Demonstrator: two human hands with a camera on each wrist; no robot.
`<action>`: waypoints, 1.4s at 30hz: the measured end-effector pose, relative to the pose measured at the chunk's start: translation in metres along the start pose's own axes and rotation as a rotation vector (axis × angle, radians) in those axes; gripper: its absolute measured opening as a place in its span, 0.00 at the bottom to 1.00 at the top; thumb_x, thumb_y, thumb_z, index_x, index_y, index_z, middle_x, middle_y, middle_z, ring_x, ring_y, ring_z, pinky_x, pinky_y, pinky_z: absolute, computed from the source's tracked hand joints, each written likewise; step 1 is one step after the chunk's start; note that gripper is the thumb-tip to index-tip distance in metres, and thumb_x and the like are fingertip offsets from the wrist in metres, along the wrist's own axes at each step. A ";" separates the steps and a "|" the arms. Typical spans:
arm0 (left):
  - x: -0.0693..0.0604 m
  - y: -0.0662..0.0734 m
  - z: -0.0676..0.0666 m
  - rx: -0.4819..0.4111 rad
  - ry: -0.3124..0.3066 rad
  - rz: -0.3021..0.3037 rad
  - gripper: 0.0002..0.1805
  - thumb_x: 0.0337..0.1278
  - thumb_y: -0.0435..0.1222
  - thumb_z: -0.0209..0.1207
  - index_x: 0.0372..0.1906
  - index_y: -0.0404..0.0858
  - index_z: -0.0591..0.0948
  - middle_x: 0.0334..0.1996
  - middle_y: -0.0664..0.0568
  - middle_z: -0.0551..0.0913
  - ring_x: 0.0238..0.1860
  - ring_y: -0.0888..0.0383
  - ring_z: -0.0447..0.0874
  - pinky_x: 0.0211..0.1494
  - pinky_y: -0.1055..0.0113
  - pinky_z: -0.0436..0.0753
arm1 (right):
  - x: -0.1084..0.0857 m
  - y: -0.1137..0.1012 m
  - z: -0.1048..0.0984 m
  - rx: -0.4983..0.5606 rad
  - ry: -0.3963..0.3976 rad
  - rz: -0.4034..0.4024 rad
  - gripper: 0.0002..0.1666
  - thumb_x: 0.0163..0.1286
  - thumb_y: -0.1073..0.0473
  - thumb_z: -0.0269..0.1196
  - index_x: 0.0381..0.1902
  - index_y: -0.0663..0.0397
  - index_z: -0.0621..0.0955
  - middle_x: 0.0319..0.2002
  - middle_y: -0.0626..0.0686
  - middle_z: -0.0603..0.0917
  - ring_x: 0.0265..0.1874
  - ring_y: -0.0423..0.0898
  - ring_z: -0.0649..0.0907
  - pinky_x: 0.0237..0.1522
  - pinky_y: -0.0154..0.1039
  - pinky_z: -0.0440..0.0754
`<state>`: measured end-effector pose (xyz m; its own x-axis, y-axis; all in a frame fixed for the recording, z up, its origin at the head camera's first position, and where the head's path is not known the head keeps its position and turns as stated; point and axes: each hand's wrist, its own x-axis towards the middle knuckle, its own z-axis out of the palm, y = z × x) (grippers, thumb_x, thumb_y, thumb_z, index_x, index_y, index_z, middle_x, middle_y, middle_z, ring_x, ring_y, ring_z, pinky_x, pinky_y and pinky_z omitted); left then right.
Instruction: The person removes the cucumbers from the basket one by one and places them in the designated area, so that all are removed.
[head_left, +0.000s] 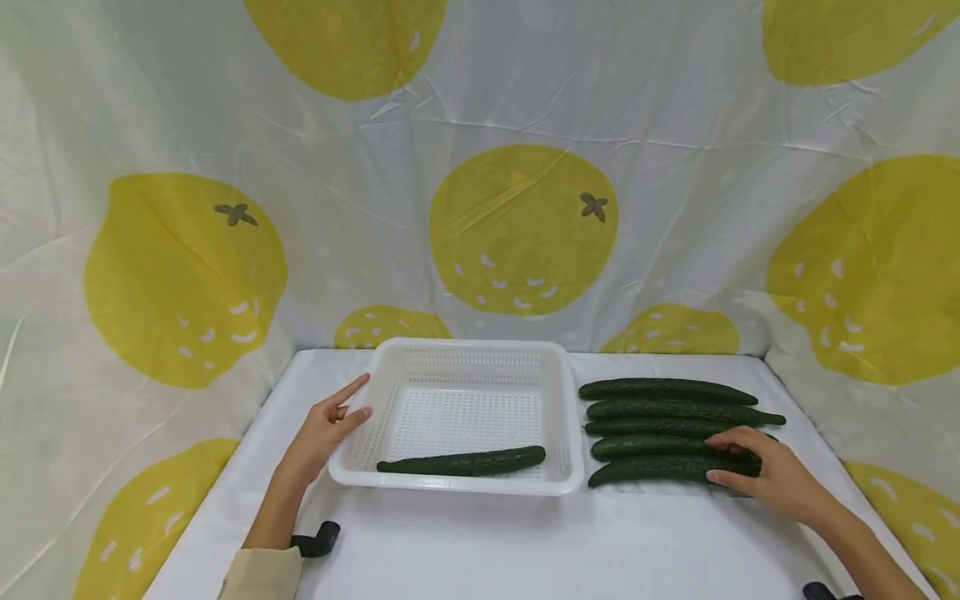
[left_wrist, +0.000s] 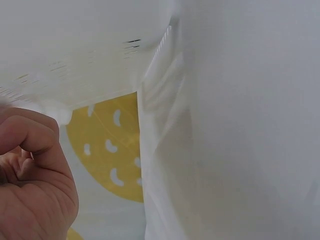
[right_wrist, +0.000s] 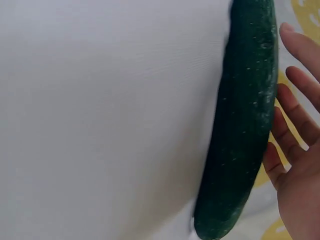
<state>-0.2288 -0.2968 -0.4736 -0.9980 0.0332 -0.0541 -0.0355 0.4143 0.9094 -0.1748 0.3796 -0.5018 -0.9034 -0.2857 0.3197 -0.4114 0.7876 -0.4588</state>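
A white plastic basket (head_left: 457, 483) stands on the table with one dark green cucumber (head_left: 461, 462) lying along its near side. At its left rim is my left hand (head_left: 318, 437), thumb over the edge and index finger stretched along the outside. The left wrist view shows the other fingers curled by the basket's wall (left_wrist: 65, 55). Several more cucumbers (head_left: 667, 389) lie side by side to the right. My right hand (head_left: 772, 475) hovers over the right end of the nearest one (head_left: 652, 469). In the right wrist view its fingers (right_wrist: 295, 115) are spread beside a cucumber (right_wrist: 245, 115).
White cloth covers the table (head_left: 465, 550). Behind and at both sides hangs a pale curtain (head_left: 360, 208) printed with yellow lemons. A black strap piece (head_left: 318, 540) shows at my left wrist.
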 end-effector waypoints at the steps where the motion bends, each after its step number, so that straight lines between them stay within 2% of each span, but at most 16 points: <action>1: 0.000 0.000 0.000 0.004 -0.003 0.000 0.37 0.72 0.41 0.62 0.81 0.52 0.62 0.24 0.52 0.68 0.28 0.60 0.69 0.33 0.69 0.76 | 0.002 -0.001 -0.001 0.000 0.002 0.006 0.24 0.59 0.50 0.78 0.53 0.40 0.85 0.48 0.42 0.83 0.43 0.35 0.77 0.42 0.32 0.76; 6: 0.000 0.004 0.000 0.012 -0.001 0.000 0.37 0.72 0.41 0.62 0.81 0.52 0.62 0.23 0.53 0.66 0.27 0.61 0.67 0.33 0.69 0.74 | 0.014 -0.010 -0.002 0.003 0.014 0.017 0.20 0.65 0.51 0.74 0.55 0.44 0.85 0.50 0.41 0.83 0.43 0.36 0.77 0.41 0.36 0.77; 12: -0.012 0.030 0.000 0.002 -0.012 0.003 0.37 0.72 0.40 0.62 0.81 0.49 0.63 0.23 0.52 0.68 0.28 0.59 0.68 0.34 0.69 0.76 | 0.031 -0.027 0.004 0.036 0.021 -0.011 0.24 0.67 0.51 0.73 0.60 0.47 0.83 0.51 0.45 0.84 0.47 0.37 0.80 0.49 0.30 0.78; 14: -0.014 0.033 0.001 -0.002 -0.019 0.005 0.37 0.72 0.39 0.62 0.81 0.47 0.63 0.24 0.51 0.68 0.28 0.59 0.69 0.34 0.69 0.76 | 0.035 -0.034 0.007 0.054 0.013 -0.009 0.27 0.68 0.51 0.72 0.63 0.45 0.81 0.52 0.47 0.84 0.49 0.36 0.81 0.50 0.29 0.78; 16: -0.011 0.028 0.001 -0.003 -0.020 0.004 0.37 0.72 0.40 0.62 0.81 0.48 0.62 0.24 0.52 0.68 0.28 0.59 0.69 0.34 0.69 0.76 | 0.040 -0.040 0.009 0.088 0.008 -0.015 0.30 0.69 0.52 0.71 0.67 0.45 0.78 0.53 0.49 0.84 0.49 0.37 0.81 0.50 0.30 0.78; 20: -0.002 0.010 0.001 0.002 -0.012 0.002 0.37 0.72 0.42 0.62 0.81 0.52 0.62 0.23 0.52 0.68 0.28 0.60 0.68 0.33 0.69 0.75 | 0.049 -0.053 0.012 0.153 0.015 -0.052 0.30 0.69 0.56 0.71 0.68 0.46 0.77 0.54 0.52 0.84 0.49 0.42 0.82 0.51 0.31 0.78; 23: 0.001 0.001 0.001 0.006 -0.001 0.008 0.38 0.71 0.44 0.63 0.81 0.54 0.63 0.24 0.53 0.68 0.28 0.59 0.69 0.34 0.69 0.76 | 0.057 -0.062 0.015 0.183 0.026 -0.079 0.31 0.69 0.57 0.71 0.68 0.44 0.77 0.53 0.49 0.84 0.49 0.42 0.81 0.52 0.28 0.76; 27: 0.000 -0.001 0.001 0.000 0.007 0.015 0.38 0.69 0.46 0.64 0.80 0.56 0.64 0.24 0.53 0.70 0.30 0.59 0.72 0.36 0.69 0.78 | 0.067 -0.075 0.019 0.236 0.031 -0.094 0.35 0.68 0.59 0.72 0.71 0.40 0.74 0.52 0.44 0.82 0.49 0.39 0.81 0.53 0.27 0.76; 30: -0.001 0.000 0.002 -0.019 -0.001 0.029 0.38 0.69 0.45 0.65 0.80 0.54 0.64 0.23 0.54 0.69 0.27 0.60 0.69 0.32 0.69 0.76 | 0.074 -0.087 0.022 0.289 0.027 -0.098 0.36 0.68 0.59 0.71 0.72 0.41 0.72 0.52 0.44 0.82 0.49 0.38 0.82 0.53 0.30 0.78; 36: -0.001 0.000 0.000 -0.036 -0.003 0.027 0.37 0.69 0.43 0.65 0.80 0.55 0.65 0.21 0.55 0.66 0.25 0.62 0.66 0.31 0.68 0.73 | 0.087 -0.109 0.030 0.336 0.006 -0.123 0.33 0.69 0.58 0.71 0.70 0.43 0.75 0.52 0.48 0.83 0.49 0.41 0.83 0.52 0.38 0.82; 39: 0.000 -0.002 0.000 -0.030 0.005 0.016 0.37 0.70 0.42 0.64 0.80 0.56 0.65 0.21 0.54 0.65 0.25 0.61 0.65 0.31 0.68 0.72 | 0.094 -0.119 0.036 0.341 -0.019 -0.125 0.31 0.70 0.56 0.71 0.68 0.40 0.76 0.53 0.46 0.84 0.50 0.40 0.83 0.53 0.43 0.82; 42: 0.001 -0.003 -0.001 -0.023 0.007 0.016 0.37 0.70 0.42 0.64 0.80 0.55 0.64 0.21 0.54 0.65 0.26 0.61 0.64 0.32 0.68 0.71 | 0.101 -0.131 0.040 0.359 -0.041 -0.136 0.29 0.69 0.55 0.71 0.67 0.42 0.77 0.55 0.46 0.84 0.52 0.41 0.83 0.53 0.47 0.83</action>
<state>-0.2295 -0.2986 -0.4762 -0.9988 0.0332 -0.0372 -0.0212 0.3928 0.9194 -0.2170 0.2253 -0.4428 -0.8388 -0.4014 0.3679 -0.5374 0.5018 -0.6778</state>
